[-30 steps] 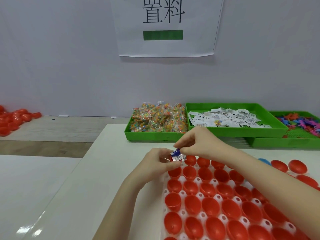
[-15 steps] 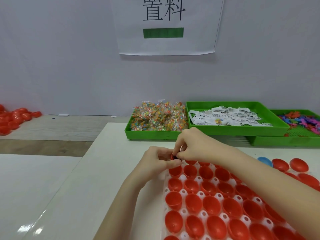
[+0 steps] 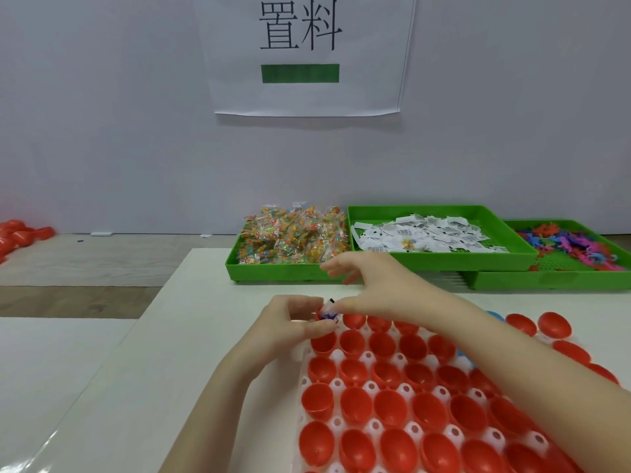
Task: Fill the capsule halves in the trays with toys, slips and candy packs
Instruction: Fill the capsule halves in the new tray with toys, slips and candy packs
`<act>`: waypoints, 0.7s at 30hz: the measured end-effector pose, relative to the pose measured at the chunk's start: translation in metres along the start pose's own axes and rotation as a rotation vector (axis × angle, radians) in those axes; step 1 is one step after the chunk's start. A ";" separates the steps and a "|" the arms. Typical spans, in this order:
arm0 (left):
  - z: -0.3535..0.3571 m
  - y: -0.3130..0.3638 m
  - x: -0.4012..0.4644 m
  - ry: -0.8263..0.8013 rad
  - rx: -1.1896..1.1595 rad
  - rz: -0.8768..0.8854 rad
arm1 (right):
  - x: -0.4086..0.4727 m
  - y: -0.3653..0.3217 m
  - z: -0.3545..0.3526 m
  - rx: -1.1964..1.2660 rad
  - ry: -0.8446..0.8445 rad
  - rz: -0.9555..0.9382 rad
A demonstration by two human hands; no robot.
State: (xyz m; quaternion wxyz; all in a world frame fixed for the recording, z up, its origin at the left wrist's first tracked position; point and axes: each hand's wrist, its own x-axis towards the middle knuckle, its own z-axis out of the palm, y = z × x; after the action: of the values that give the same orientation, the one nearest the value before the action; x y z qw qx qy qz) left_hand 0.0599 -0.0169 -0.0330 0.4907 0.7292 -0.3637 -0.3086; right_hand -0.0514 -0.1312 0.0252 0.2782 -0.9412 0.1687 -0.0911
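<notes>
The white tray (image 3: pixel 372 356) of red capsule halves (image 3: pixel 389 404) lies on the white table (image 3: pixel 191 336) in front of the person, and nearly all of the job is left. Only 1 cup, the far-left corner half (image 3: pixel 322 314), shows anything inside: a white slip (image 3: pixel 329 304) and a bit of blue-purple toy (image 3: pixel 330 315) poke above its rim. Whether a candy pack is in there too cannot be told. Every other red half in view looks hollow.

The left hand (image 3: pixel 293 324) curls its thumb and fingers round that corner half, steadying it and touching the contents. The right hand (image 3: pixel 372 288) hovers just above and beyond it, fingers spread and relaxed, gripping nothing that shows; its thumb tip sits close to the slip, but contact cannot be judged.

Supplies sit well apart at the far edge of the table: a green tray of candy packs (image 3: pixel 293 240) on the left, a green tray of paper slips (image 3: pixel 420 232) in the middle, and a green tray of small plastic toys (image 3: pixel 566 242) on the right, partly tucked under the middle one. All 3 look well stocked.

More red halves (image 3: pixel 553 324) and a blue one (image 3: pixel 495 315) lie to the right, partly hidden by the right forearm.

As a judgement, the first cup is being finished and the next step is a fresh reach to the supply trays.
</notes>
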 end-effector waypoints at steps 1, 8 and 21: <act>-0.002 0.001 -0.001 0.009 0.004 -0.016 | -0.005 0.002 -0.011 0.033 0.039 -0.019; -0.026 0.010 0.008 0.386 -0.167 0.106 | -0.042 0.131 -0.113 0.193 0.917 0.366; 0.006 0.027 0.103 0.310 0.787 -0.035 | -0.054 0.259 -0.131 -0.374 0.256 0.927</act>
State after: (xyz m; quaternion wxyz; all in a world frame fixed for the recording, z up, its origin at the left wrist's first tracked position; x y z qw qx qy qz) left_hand 0.1049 -0.1129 -0.0195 0.2184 0.9049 -0.3631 -0.0410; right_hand -0.2051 -0.3802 -0.0143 0.0932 -0.7826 0.6141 -0.0412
